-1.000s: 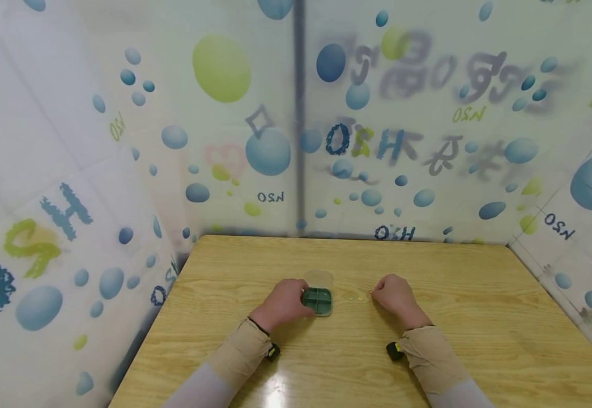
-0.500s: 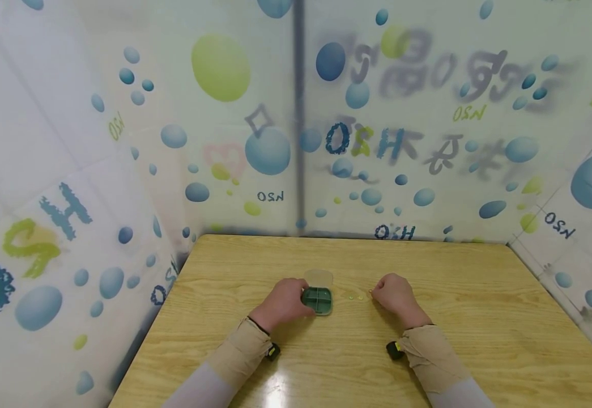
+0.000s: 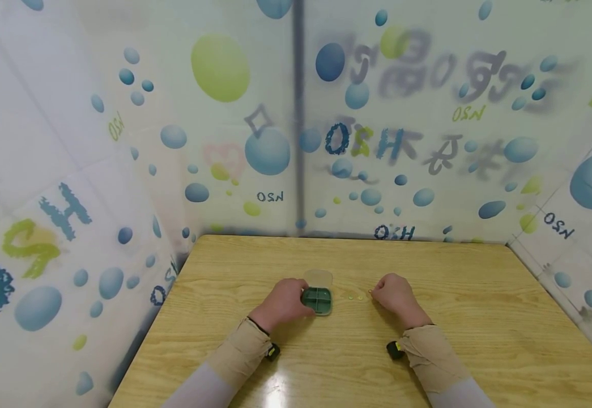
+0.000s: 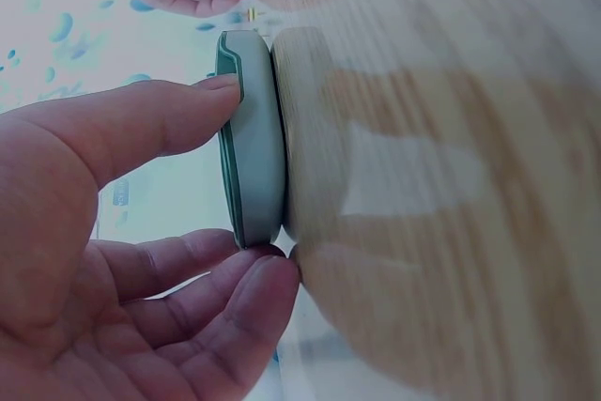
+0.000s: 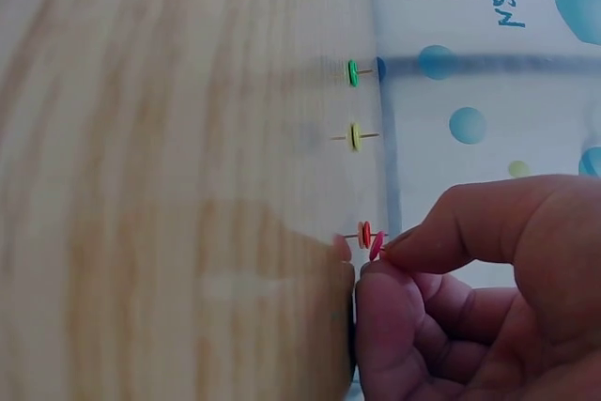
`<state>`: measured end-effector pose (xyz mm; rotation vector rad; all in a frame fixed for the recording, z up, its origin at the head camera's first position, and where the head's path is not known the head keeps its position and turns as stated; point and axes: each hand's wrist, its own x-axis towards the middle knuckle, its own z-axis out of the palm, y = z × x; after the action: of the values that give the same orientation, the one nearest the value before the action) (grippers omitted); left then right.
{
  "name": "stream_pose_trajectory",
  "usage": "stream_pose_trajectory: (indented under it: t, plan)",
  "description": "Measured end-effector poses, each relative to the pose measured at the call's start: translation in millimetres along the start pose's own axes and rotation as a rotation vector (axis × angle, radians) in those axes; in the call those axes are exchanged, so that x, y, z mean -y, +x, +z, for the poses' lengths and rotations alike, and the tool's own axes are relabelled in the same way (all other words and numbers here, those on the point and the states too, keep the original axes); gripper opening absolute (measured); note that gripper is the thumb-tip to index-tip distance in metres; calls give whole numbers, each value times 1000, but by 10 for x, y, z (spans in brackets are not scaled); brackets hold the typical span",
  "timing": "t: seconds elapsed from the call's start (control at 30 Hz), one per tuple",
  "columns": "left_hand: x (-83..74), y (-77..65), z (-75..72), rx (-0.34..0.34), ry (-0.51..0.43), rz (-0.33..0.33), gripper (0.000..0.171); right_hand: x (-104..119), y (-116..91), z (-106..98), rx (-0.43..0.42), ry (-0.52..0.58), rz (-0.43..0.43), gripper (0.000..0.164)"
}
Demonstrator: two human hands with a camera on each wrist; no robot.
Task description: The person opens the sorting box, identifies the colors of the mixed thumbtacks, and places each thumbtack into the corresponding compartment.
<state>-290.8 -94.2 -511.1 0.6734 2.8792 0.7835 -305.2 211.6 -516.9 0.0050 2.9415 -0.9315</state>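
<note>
My left hand (image 3: 284, 303) grips a small green pill box (image 3: 317, 301) with four-way dividers, its clear lid (image 3: 319, 278) folded open to the back. In the left wrist view the thumb lies on the box's rim (image 4: 252, 138) and the other fingers bear on the opposite side. My right hand (image 3: 395, 293) pinches a pink thumbtack (image 5: 377, 246) between thumb and forefinger, low over the table. Right beside it stands a red thumbtack (image 5: 365, 234), point up. A yellow thumbtack (image 5: 355, 137) and a green thumbtack (image 5: 353, 72) stand in line toward the box.
The wooden table (image 3: 428, 266) runs back to a wall (image 3: 255, 215) covered with a bubble print. Each wrist bears a black camera, the left camera (image 3: 272, 352) and the right camera (image 3: 395, 351).
</note>
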Motion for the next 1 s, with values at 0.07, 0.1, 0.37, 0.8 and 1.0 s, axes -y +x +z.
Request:
stream_pose_trajectory:
  t: [0.07,0.1,0.37,0.8,1.0]
  plan:
    - [4,0,2,1,-3,1,54,7,-9,-11,3,11,-1,33]
    - [3,-2,2,1,-1,0,54,9,-12,-15,7,19,1,32]
    - [1,4,9,-1,14,-5,52,13,1,-28,56,101,48,19]
    - [16,17,32,1,7,-13,53,28,42,-6,121,260,69,19]
    - [13,16,30,3,8,-8,49,81,2,-2,108,490,59,20]
